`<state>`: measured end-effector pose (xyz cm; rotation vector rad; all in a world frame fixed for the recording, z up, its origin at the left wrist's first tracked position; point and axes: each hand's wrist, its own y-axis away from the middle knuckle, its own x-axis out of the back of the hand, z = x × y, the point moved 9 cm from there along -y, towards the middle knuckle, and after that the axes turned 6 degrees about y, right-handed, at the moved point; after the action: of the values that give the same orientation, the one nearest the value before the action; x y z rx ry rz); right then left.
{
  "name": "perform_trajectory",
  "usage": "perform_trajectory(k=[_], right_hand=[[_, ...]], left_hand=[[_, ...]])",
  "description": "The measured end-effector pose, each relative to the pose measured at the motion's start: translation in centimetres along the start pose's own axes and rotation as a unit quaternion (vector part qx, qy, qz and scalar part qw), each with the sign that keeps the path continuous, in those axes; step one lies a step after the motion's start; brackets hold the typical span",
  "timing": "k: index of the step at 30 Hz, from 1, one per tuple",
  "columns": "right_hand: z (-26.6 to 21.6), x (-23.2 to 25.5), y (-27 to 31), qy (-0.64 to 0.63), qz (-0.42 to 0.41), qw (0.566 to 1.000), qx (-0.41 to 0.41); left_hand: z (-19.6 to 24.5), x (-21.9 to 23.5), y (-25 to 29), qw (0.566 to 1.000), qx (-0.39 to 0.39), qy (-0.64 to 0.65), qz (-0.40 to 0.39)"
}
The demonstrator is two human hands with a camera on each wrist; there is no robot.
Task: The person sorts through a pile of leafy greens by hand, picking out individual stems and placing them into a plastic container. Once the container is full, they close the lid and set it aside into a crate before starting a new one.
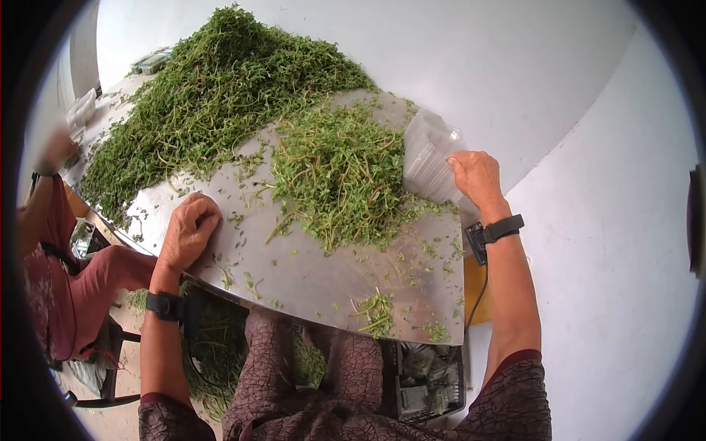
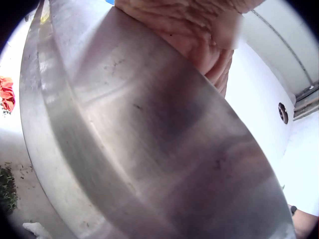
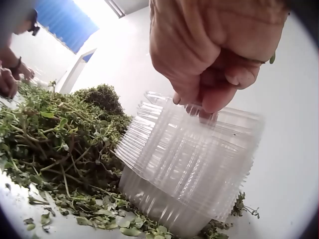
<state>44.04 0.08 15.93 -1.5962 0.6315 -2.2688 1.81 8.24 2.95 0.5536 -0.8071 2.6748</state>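
Observation:
My right hand [image 1: 478,178] pinches the edge of a nested stack of clear plastic containers [image 1: 429,158] at the table's right side. In the right wrist view, thumb and fingers of that hand [image 3: 214,47] grip the top rim of the stack [image 3: 187,154], which leans tilted beside the greens. A smaller heap of leafy green stems [image 1: 342,173] lies just left of the containers. My left hand [image 1: 190,231] rests at the near table edge, fingers loosely curled, holding nothing. The left wrist view shows part of this hand [image 2: 184,30] beyond the metal edge.
A large mound of greens [image 1: 213,95] covers the back left of the metal table [image 1: 294,275]. Another person [image 1: 55,279] sits at the left. A small bunch of stems [image 1: 376,312] lies near the front edge. Below stands a black crate [image 1: 430,415] with packed containers.

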Motion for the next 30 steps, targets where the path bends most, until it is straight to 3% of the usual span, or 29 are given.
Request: perform_trajectory(k=[16, 24, 30], right_hand=[[0.1, -0.2, -1.4, 0.014, -0.049, 0.994, 0.095], [-1.3, -0.3, -1.4, 0.07, -0.118, 0.985, 0.109], [-1.4, -0.3, -1.4, 0.063, -0.081, 0.985, 0.141]], left_hand=[[0.1, 0.0, -0.1, 1.0, -0.005, -0.003, 0.002], [-0.1, 0.0, -0.1, 1.0, -0.005, 0.0, 0.0], [0.0, 0.0, -0.1, 1.0, -0.011, 0.004, 0.0]])
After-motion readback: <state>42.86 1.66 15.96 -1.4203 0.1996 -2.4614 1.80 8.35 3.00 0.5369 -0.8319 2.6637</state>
